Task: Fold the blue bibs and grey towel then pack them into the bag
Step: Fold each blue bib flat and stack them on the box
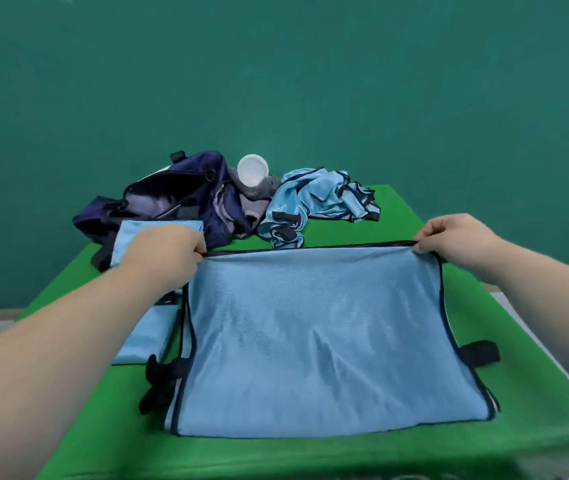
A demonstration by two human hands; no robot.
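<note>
Currently the left hand (168,247) and right hand (449,237) are each pinching a far corner of one flat blue bib (328,341) at frame centre. One navy bag (172,199), one grey towel (259,197) and one crumpled bib heap (317,202) are lying above it.

A flat light-blue mesh bib (328,341) lies near-centre on the green-covered table (536,427), a folded light-blue bib (141,336) just left of it. Behind, at far left, sits a navy fabric bag (172,199); right of it a crumpled grey towel (255,197), then a heap of light-blue bibs (317,202).
</note>
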